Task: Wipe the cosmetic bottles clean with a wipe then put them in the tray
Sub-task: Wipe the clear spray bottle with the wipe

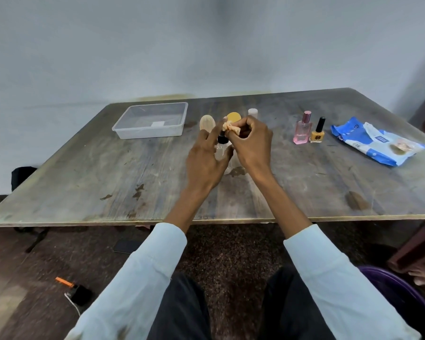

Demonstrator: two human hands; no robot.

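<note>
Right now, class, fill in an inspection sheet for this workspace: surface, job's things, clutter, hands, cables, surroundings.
Surface: worn, stained wooden table.
Job's things: clear tray holds no bottles; pink perfume bottle and yellow nail polish stand side by side; wipes pack far right; three small containers behind the hands, unclear.
Clutter: nothing seen.
Hands: left hand holds clear pump bottle; right hand pinches wipe at its top.
Cables: white cable on the floor.
Surroundings: pale wall, purple tub.

Single head-worn wide-angle view, looking forward and down over the table (304, 187), near the hands, wall behind.
</note>
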